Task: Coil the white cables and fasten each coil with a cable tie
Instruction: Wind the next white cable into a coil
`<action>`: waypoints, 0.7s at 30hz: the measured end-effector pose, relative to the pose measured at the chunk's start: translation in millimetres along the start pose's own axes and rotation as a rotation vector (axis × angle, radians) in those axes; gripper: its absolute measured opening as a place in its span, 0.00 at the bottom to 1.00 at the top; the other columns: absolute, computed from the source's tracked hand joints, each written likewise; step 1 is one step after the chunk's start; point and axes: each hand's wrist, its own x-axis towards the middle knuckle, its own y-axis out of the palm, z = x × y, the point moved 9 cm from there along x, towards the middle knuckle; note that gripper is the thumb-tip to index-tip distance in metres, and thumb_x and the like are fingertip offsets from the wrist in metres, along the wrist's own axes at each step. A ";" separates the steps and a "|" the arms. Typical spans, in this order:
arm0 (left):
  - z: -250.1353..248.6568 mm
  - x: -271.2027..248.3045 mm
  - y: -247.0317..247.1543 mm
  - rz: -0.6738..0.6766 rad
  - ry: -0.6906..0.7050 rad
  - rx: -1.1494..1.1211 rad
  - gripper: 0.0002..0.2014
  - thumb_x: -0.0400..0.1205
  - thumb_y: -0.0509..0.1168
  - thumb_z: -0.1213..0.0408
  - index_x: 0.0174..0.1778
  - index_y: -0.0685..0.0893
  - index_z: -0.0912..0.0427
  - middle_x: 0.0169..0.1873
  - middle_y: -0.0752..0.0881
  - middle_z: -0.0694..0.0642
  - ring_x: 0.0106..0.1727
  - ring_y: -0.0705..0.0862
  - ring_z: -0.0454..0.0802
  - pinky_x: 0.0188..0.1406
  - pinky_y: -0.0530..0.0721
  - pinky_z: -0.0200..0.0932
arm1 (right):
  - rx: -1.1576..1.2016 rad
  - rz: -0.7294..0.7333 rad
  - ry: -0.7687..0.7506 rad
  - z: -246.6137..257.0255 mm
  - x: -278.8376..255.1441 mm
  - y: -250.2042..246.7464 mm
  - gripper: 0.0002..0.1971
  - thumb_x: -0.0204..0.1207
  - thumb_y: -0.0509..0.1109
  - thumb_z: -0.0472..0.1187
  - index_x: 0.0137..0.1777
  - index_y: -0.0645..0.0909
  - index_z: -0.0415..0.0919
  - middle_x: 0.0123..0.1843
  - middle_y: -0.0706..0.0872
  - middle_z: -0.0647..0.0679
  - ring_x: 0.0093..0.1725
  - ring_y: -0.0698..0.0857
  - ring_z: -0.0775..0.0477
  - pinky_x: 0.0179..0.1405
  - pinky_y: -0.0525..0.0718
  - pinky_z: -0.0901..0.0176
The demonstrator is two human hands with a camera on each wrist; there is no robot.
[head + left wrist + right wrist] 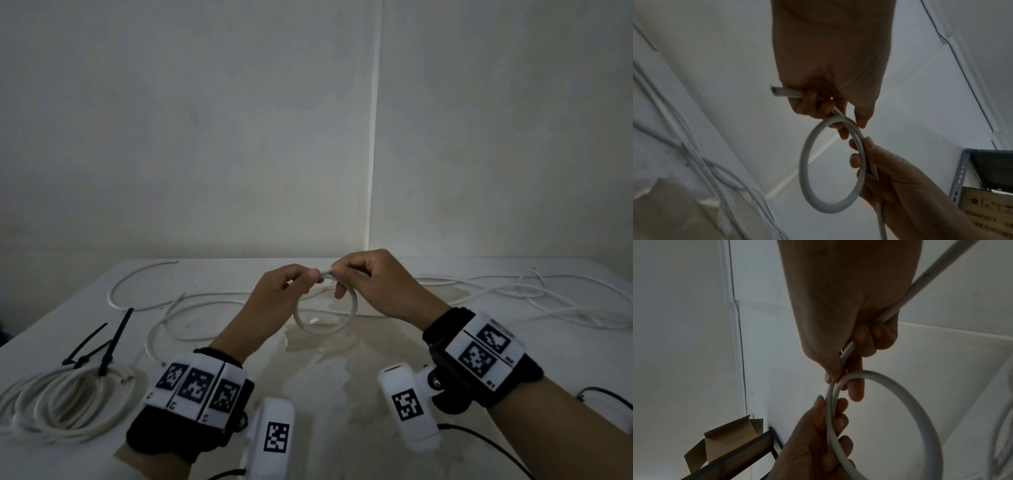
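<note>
Cable work is at the start of a new coil. Both hands are raised above the middle of the counter (342,377), meeting over a single small loop (325,318) of white cable (205,301). The left hand (277,294) pinches the cable where the loop closes, thumb and fingers curled round it, with the cut end (777,91) poking out past its knuckles in the left wrist view. The right hand (373,284) grips the same crossing from the other side, fingers curled over the strand, and the free run of cable leaves behind its palm in the right wrist view.

The loop hangs down from the two hands, its plane roughly facing the person. The slack that has yet to be wound lies on the counter beyond and to either side, towards the far edge; the right wrist view suggests the live strand feeds from the right hand's side. So the right hand looks the one to draw more cable and lay the next turn, while the left hand keeps the crossing pinched.

A finished coil (68,404) lies by the counter's left edge, with black cable ties (102,346) on and just beside it.
</note>
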 end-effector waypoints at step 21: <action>8.0 -6.9 -14.8 -0.020 -0.133 -0.006 0.16 0.86 0.55 0.63 0.42 0.86 0.61 0.32 0.82 0.55 0.32 0.82 0.45 0.37 0.84 0.35 | 0.058 -0.160 0.099 -11.9 -14.3 -27.1 0.10 0.78 0.65 0.36 0.35 0.80 0.41 0.30 0.89 0.53 0.19 0.80 0.56 0.29 0.80 0.67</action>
